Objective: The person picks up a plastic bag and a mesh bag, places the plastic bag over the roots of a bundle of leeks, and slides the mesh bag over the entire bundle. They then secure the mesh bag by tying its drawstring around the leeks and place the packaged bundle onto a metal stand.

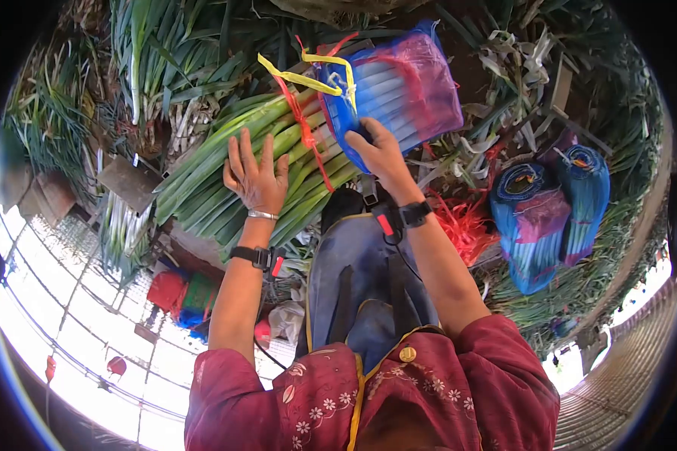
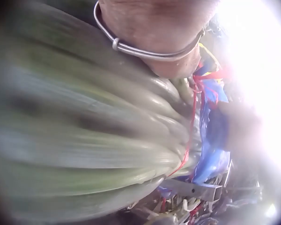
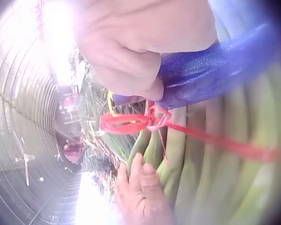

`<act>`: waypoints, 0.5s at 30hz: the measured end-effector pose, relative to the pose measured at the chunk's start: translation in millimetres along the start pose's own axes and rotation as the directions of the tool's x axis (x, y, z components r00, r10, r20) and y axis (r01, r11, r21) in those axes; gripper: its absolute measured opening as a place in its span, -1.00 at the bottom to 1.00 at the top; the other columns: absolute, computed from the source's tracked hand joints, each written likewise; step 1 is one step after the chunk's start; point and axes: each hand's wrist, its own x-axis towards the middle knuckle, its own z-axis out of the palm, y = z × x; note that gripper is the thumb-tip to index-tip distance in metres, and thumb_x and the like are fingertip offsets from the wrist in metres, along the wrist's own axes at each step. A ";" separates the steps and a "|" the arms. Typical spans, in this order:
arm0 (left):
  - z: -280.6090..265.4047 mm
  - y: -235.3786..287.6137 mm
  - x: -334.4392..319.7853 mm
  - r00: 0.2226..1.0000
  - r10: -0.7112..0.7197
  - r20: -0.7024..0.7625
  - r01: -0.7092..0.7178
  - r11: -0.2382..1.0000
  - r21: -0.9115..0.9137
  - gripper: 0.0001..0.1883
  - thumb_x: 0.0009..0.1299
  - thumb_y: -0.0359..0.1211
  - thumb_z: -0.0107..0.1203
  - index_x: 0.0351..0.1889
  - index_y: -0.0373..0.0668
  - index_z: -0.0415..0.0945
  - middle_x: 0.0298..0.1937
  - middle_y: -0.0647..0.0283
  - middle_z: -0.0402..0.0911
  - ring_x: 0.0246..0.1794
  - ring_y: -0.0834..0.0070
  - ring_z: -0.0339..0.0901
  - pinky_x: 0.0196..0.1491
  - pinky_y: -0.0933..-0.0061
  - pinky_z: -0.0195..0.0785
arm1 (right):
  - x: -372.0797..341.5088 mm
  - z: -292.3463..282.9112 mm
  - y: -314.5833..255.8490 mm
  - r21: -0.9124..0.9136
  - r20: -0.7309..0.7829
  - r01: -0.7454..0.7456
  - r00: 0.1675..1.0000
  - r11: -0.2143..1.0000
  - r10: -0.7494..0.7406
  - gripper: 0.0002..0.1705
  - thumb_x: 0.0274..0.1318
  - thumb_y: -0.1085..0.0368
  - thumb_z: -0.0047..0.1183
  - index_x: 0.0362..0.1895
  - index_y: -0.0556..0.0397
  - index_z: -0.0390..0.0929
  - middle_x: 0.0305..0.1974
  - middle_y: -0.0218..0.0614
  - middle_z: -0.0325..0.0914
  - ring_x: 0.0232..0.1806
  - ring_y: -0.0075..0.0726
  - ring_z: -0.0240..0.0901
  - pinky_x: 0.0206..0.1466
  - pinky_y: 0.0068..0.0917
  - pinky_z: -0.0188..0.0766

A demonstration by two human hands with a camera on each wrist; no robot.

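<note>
A large bundle of green onions [image 1: 226, 161] lies in front of the person, its white ends inside a blue and pink mesh bag [image 1: 399, 90]. Red twine [image 1: 302, 124] is tied around the stalks just beside the bag's edge. The left hand [image 1: 259, 177] rests on the green stalks with its fingers spread. At the bag's rim the right hand [image 1: 384, 158] pinches the blue mesh [image 3: 196, 70] between thumb and curled fingers. A yellow strap [image 1: 305, 79] loops from the bag's edge, close to the right hand.
Two more filled mesh bags [image 1: 538, 218] lie at the right, near a heap of red twine [image 1: 462, 225]. Loose green onions [image 1: 147, 52] cover the ground at the upper left. Red and green bags [image 1: 169, 292] sit at the lower left, near a white mesh wall [image 1: 83, 301].
</note>
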 end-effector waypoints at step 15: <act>48.5 109.7 22.4 0.585 -0.399 0.706 0.769 -0.003 -0.639 -0.64 0.16 -0.51 0.17 -0.06 -0.34 0.44 -0.35 0.24 0.56 -0.36 0.56 0.51 -0.32 0.51 0.37 | 1.6 -49.0 -34.9 0.139 0.178 -0.112 0.980 0.984 0.086 -0.72 0.12 0.22 0.13 -0.17 0.16 0.52 -0.36 -0.52 0.48 -0.31 -0.67 0.34 -0.21 -0.64 0.29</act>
